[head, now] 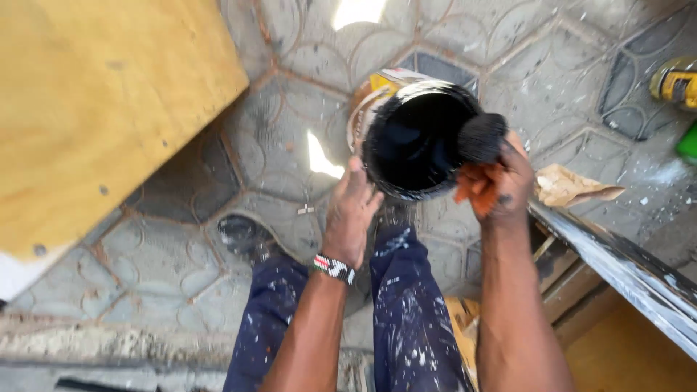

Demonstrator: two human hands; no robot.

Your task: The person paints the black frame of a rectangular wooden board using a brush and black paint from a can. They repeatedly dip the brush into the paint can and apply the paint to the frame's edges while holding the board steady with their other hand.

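left hand [353, 210] holds the paint can [414, 138] by its near rim, fingers curled up against the side – grip closed on the can, which is tipped toward the camera so the black paint inside faces up. right hand [497, 185] is closed around the handle of a brush [483, 138]; the handle is hidden in the fist, only the dark bristles show, resting at the can's right rim just above that grip.

risks, as i judge them:
- the can is tilted and carried by one hand only – if the left grip slackens, paint goes onto the patterned paving [276, 145] or down the trousers [406, 305] (already speckled white).
- bristles sit on the very edge of the rim; a loaded brush lifted away fast would drip on the paving between can and legs.
- right hand fingers look smeared reddish-orange, possibly wet, so the brush handle may be slippery.

positions: can is directly ahead of the left grip, touching it; brush head is just beyond and left of the right grip, touching the can. a beaded wristband [334, 268] sits on the left wrist. crumpled brown paper [570, 187] lies just right of the right grip. a black-painted board edge [624, 268] runs below it. a plywood sheet [94, 109] is well off to the left of the left grip.
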